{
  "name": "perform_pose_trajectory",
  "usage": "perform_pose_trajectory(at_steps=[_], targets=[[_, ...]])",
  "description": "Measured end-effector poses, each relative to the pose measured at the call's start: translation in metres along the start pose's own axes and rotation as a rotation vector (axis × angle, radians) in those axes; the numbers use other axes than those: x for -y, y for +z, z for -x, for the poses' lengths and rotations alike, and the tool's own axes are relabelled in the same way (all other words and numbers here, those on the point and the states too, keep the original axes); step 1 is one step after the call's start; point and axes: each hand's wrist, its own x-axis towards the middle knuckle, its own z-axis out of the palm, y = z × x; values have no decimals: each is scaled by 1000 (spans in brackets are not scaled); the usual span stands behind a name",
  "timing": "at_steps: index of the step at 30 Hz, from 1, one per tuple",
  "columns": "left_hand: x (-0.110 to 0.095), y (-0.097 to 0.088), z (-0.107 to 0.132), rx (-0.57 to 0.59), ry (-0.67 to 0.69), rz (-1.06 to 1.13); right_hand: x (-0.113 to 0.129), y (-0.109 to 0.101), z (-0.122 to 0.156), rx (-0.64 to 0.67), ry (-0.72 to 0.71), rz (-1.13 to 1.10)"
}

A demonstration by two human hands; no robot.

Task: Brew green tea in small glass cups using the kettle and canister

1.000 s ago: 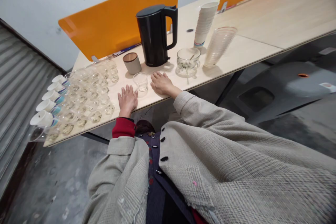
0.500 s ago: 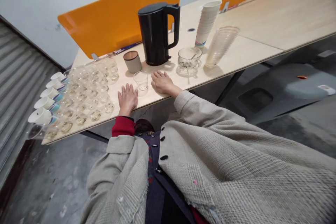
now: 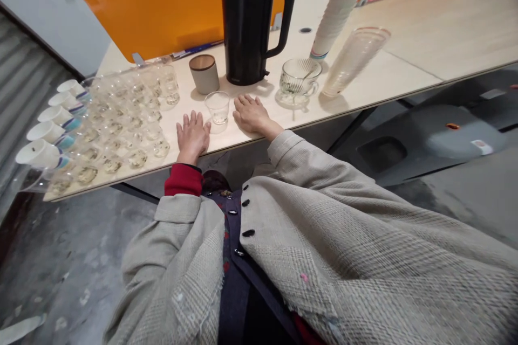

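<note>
My left hand lies flat on the table near its front edge, fingers spread, holding nothing. Palm down, my right hand rests on the tabletop with its fingers stretched out. Between the two hands stands a clear plastic cup with what looks like a little liquid at the bottom. Behind it is a grey mug with a brown inside. A black electric kettle stands upright beyond my right hand. To the right sits a ribbed glass cup with a spoon and some dark bits in it.
Rows of clear plastic cups holding pale liquid and dark bits cover the table's left end, with several white paper cups along the outer side. Stacked paper cups and stacked plastic cups stand right. Orange partitions line the back.
The view has tilted and come slightly closer, so the table items appear higher and larger. Both hands keep their places on the table.
</note>
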Motion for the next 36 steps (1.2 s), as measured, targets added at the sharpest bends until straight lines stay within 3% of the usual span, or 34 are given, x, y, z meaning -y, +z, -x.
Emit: perform_pose_trajectory(at_steps=[8, 23, 36], targets=[[2, 3, 1, -15, 23, 32, -7, 5, -5, 43, 2, 15], [3, 8, 0, -18, 29, 74, -17, 17, -9, -12, -38, 13], [3, 7, 2, -13, 36, 51, -6, 6, -1, 20, -6, 33]])
